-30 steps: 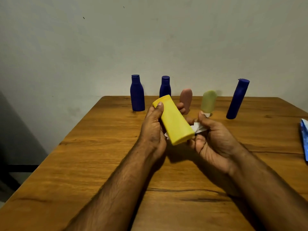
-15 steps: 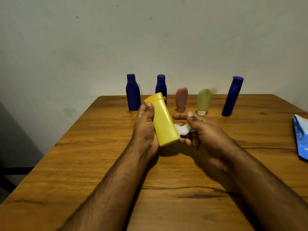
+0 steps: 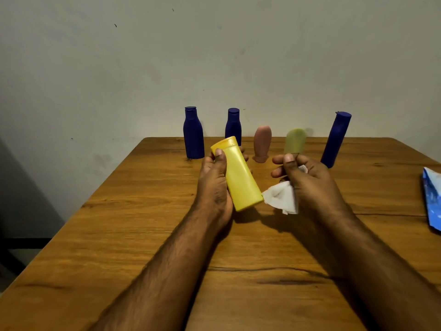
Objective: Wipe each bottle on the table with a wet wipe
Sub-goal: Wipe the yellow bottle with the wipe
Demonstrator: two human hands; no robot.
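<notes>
My left hand (image 3: 214,185) grips a yellow bottle (image 3: 238,174) above the wooden table (image 3: 133,225), tilted with its cap end pointing away from me. My right hand (image 3: 307,180) holds a crumpled white wet wipe (image 3: 282,198) just right of the bottle's lower end; the wipe's corner is close to the bottle. Along the far edge stand a wide blue bottle (image 3: 193,133), a smaller blue bottle (image 3: 233,126) partly behind the yellow one, a pink tube (image 3: 262,143), a green tube (image 3: 296,140) and a tall blue bottle (image 3: 335,139).
A blue wet wipe packet (image 3: 432,199) lies at the table's right edge, cut off by the frame. A pale wall rises right behind the row of bottles. The table's left edge drops to a dark floor.
My right hand has drawn the wipe out from behind the yellow bottle and moved right, so the wipe now hangs beside the bottle. My left hand keeps the bottle in nearly the same place.
</notes>
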